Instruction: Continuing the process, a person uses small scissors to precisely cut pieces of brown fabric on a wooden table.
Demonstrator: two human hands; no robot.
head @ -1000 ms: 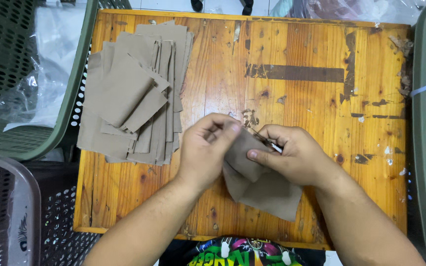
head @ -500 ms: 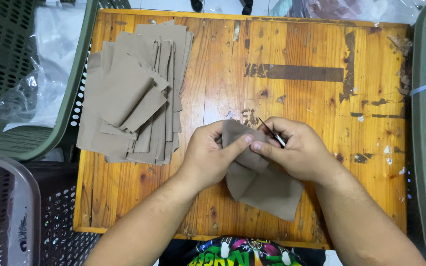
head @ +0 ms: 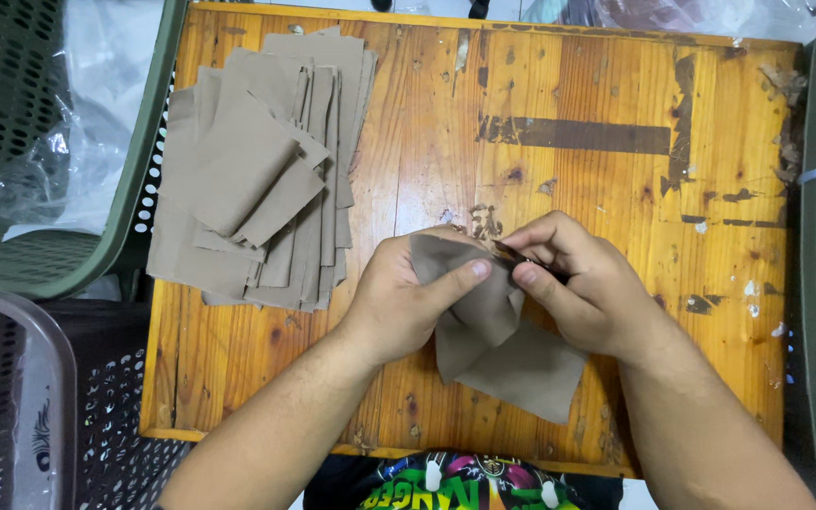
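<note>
Our left hand (head: 408, 302) grips the cloth (head: 498, 345), thumb pressed on its top fold. Right hand (head: 583, 283) pinches the same fold from the other side, w/ a thin dark tool (head: 526, 260) between thumb & forefinger; can't tell what kind. Both hands closed on the cloth, nearly touching at the fingertips.

Cloth is taupe, held just above the tabletop (head: 569, 123); lower corner droops toward the near edge, prob. resting on the wood.

Outward: stack (head: 257, 179) of same-colour pieces fanned at the far left of the tabletop, well apart from the hands. Green basket (head: 68, 142) w/ clear plastic beyond the left edge, grey basket (head: 11, 406) below it. Dark tape strip (head: 573, 135) at far centre.

Risks, as we judge them:
- tool tip sits v. close to the left thumb; a slip could nick it.
- fold is held only by fingertips; loosen either side & it opens.
- stack overhangs the left edge; a nudge could drop pieces between the baskets.
</note>
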